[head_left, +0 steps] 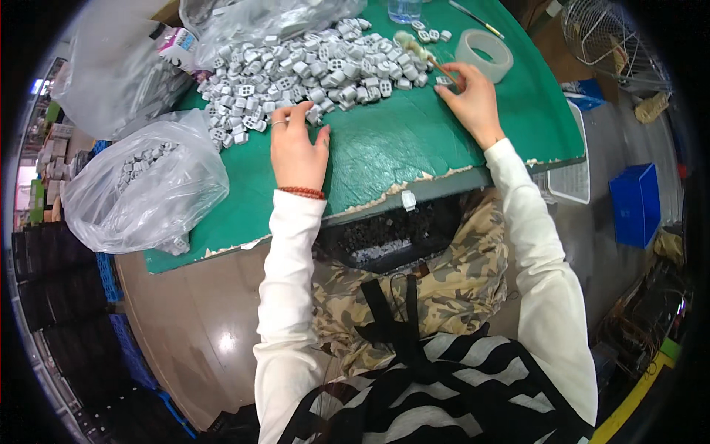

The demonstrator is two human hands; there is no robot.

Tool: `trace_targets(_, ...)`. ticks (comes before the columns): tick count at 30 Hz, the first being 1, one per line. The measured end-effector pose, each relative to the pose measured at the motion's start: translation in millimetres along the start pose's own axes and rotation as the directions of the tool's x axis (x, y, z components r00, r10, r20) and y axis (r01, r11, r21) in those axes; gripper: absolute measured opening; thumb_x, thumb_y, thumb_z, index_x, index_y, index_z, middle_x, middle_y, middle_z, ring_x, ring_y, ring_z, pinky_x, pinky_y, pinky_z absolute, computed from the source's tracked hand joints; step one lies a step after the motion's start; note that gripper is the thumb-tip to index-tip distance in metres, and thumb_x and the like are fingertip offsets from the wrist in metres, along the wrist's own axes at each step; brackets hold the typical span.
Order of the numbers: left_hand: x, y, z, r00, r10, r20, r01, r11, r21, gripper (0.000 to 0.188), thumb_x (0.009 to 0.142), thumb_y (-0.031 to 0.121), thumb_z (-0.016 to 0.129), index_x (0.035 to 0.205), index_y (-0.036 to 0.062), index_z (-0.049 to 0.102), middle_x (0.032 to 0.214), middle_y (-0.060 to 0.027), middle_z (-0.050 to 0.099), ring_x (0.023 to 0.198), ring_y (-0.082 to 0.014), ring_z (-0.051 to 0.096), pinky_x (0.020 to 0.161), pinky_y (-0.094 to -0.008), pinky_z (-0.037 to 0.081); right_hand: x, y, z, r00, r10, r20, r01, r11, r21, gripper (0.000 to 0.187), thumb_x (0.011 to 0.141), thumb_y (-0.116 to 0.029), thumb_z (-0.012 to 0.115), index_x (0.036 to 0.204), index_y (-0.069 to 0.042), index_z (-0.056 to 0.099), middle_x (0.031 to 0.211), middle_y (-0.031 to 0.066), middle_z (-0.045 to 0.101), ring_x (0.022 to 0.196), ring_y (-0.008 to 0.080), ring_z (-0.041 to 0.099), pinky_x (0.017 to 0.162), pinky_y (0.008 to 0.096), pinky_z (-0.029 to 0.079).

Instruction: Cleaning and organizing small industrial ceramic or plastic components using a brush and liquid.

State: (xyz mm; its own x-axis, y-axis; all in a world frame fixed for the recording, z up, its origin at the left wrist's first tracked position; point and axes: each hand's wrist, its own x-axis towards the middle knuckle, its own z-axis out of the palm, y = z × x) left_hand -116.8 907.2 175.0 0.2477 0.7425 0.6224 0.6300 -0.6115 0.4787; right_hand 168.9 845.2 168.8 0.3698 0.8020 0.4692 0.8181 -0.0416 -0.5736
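A heap of small grey plastic parts covers the far middle of the green-topped table. At the heap's near edge is my left hand, its thumb spread from the bent fingers; nothing shows held in it. My right hand is closed on the thin brown handle of a brush. The brush's pale, fluffy head lies against the right end of the heap. Close to my right thumb lies a single grey part. My right fingertips partly hide the handle's end.
A roll of clear tape sits beyond my right hand, near a pen. Clear plastic bags of parts stand at the left. Below the table's torn edge is a dark tray. A blue bin stands at right.
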Motion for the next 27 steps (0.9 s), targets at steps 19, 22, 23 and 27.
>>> trace_targets(19, -20, 45, -43, 0.887, -0.128, 0.443, 0.265, 0.927, -0.264, 0.050, 0.068, -0.001, 0.078, 0.111, 0.0060, 0.053, 0.091, -0.0069, 0.071, 0.081, -0.0172, 0.069, 0.071, -0.0283, 0.053, -74, -87, 12, 0.881, 0.186, 0.434, -0.438, 0.664, 0.606, 0.019, 0.086, -0.015, 0.074, 0.096, 0.000, 0.069, 0.084, 0.0078, 0.070, 0.078, 0.0115, 0.065, 0.069, 0.0275, 0.049)
trace_targets(22, -30, 51, -30, 0.872, -0.108, 0.478, 0.296, 0.893, -0.338, 0.044, 0.068, -0.004, 0.078, 0.104, 0.0062, 0.052, 0.094, -0.0062, 0.071, 0.087, -0.0173, 0.069, 0.072, -0.0289, 0.052, -77, -94, 10, 0.969, 0.071, 0.235, -0.160, 0.909, 0.385, 0.021, 0.085, -0.016, 0.075, 0.089, 0.001, 0.064, 0.076, 0.0108, 0.064, 0.068, 0.0186, 0.063, 0.062, 0.0318, 0.046)
trace_targets(23, -31, 49, -28, 0.873, -0.111, 0.475, 0.298, 0.892, -0.338, 0.044, 0.068, -0.004, 0.078, 0.104, 0.0062, 0.052, 0.094, -0.0062, 0.071, 0.087, -0.0173, 0.069, 0.072, -0.0289, 0.052, -74, -92, 9, 0.988, 0.050, 0.147, -0.095, 0.945, 0.313, 0.022, 0.088, -0.018, 0.072, 0.087, 0.000, 0.060, 0.073, 0.0109, 0.061, 0.064, 0.0211, 0.059, 0.060, 0.0334, 0.044)
trace_targets(27, -34, 43, -15, 0.877, -0.032, 0.479, 0.260, 0.870, -0.419, 0.044, 0.069, -0.008, 0.075, 0.106, 0.0057, 0.056, 0.095, -0.0065, 0.070, 0.089, -0.0180, 0.069, 0.071, -0.0281, 0.051, -90, -81, -14, 0.960, 0.168, 0.226, -0.243, 0.899, 0.365, 0.025, 0.097, -0.022, 0.060, 0.084, -0.001, 0.053, 0.071, 0.0089, 0.055, 0.058, 0.0212, 0.050, 0.056, 0.0343, 0.040)
